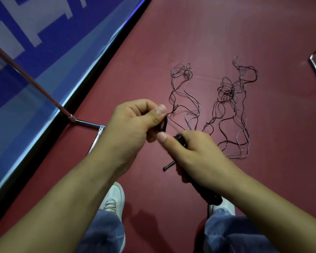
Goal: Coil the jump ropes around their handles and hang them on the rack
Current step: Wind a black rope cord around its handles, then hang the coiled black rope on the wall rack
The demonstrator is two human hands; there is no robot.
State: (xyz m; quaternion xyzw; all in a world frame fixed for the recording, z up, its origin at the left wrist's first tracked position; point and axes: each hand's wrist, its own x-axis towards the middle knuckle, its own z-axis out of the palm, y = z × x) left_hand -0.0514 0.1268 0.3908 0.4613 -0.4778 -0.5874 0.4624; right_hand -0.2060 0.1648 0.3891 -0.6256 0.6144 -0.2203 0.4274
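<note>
Coiling is barely starting: the right hand [199, 152] is curling its fingers round the black handles [212, 197], the left hand [131, 125] pinching a rope loop [163, 125]. Right of the chrome rack frame [84, 123], its cord [185, 99] and a second tangle [232, 106] are lying uncoiled.

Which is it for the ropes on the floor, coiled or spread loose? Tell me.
Spread loose: the ropes lie in two wavy tangles on the red floor, none coiled. The right hand grips black handles.

Left grip [133, 125] pinches a black rope loop [164, 125]; right grip [199, 154] holds a black handle [211, 195]. Loose ropes [185, 99] lie tangled on the red floor [226, 33].
</note>
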